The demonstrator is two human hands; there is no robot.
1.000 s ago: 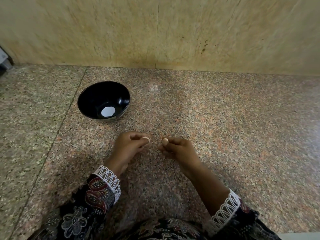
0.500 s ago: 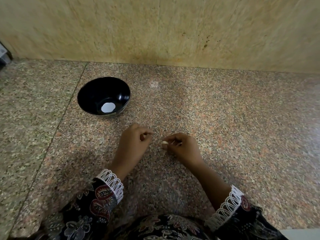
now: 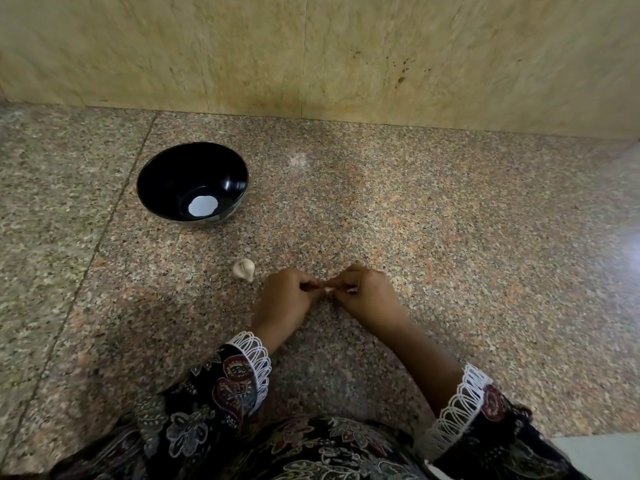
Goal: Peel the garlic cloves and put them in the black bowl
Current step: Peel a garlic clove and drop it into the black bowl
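granite counter under everything | black bowl at 10 o'clock from the hands, well apart, upright | left hand and right hand meet fingertip to fingertip, both pinching one garlic clove | garlic piece on the counter, just beside left hand at 10 o'clock

Clove mostly hidden between fingers

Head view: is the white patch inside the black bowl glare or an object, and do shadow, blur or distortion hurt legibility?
Head view: the flat white patch at the bottom of the black bowl looks like reflected light, though I cannot be sure. The wall line bows from the wide lens. A soft shadow lies beside the left hand; the clove pinched with the right hand is small and soft.
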